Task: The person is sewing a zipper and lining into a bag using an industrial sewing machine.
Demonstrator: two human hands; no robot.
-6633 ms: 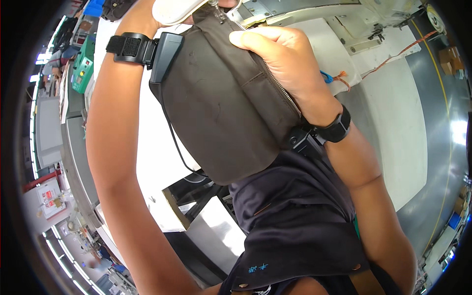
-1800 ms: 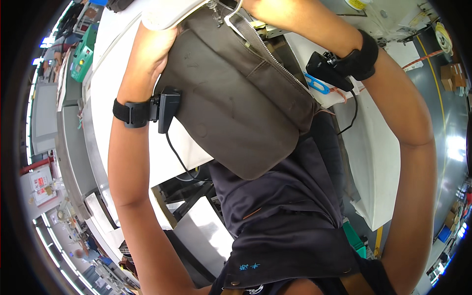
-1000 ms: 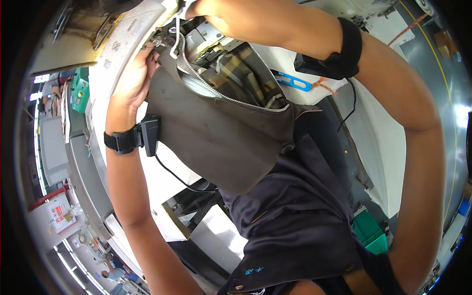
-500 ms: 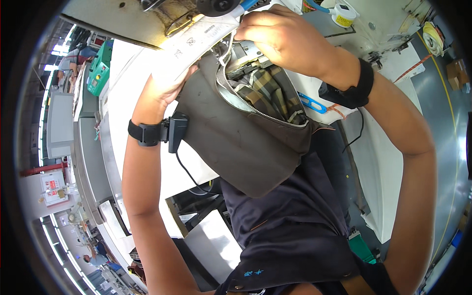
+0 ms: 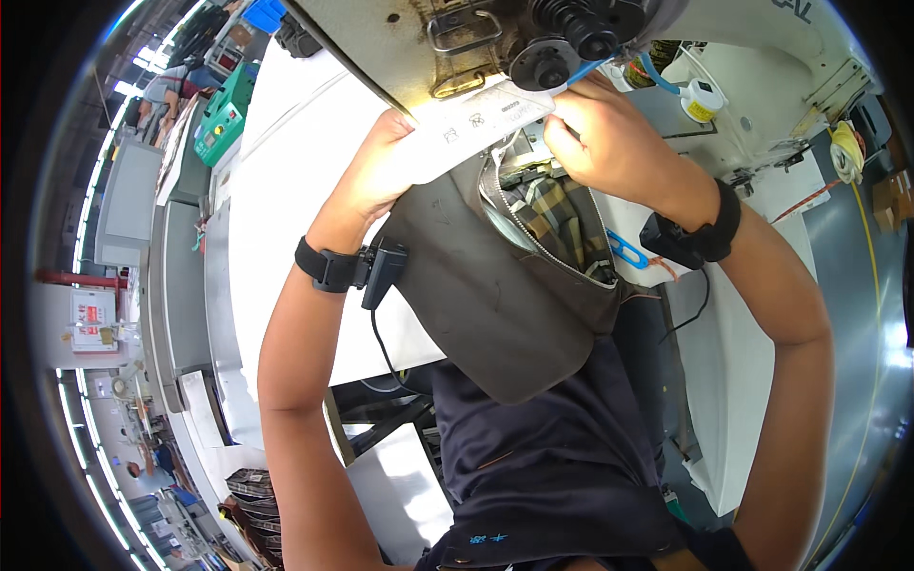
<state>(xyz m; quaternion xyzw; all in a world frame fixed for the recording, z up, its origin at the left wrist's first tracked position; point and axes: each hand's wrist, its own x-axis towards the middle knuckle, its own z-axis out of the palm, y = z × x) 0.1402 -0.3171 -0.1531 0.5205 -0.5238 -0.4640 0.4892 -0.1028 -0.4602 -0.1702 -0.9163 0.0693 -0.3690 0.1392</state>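
A dark brown bag (image 5: 486, 305) lies beneath the head of a sewing machine (image 5: 609, 38), its lower end over my lap. Its zip (image 5: 557, 262) gapes open, showing a plaid lining (image 5: 552, 214). My left hand (image 5: 376, 171) is at the bag's upper left edge; the machine's white guard plate (image 5: 476, 128) and glare hide most of its fingers. On the other side of the opening, my right hand (image 5: 609, 138) has its fingers curled in close to the machine. Its fingertips, and whatever they grip, are out of sight behind the plate.
A blue tool with a slotted handle (image 5: 626, 249) lies right of the bag. A small white container (image 5: 702, 100) stands by the machine's base. White tabletop (image 5: 295, 171) spreads left, with a green machine (image 5: 227, 116) beyond. People work at the far left.
The view has shifted, so more of the machine head shows. Relative to the machine, the bag sits farther in and to the left. My left hand has slid farther behind the plate.
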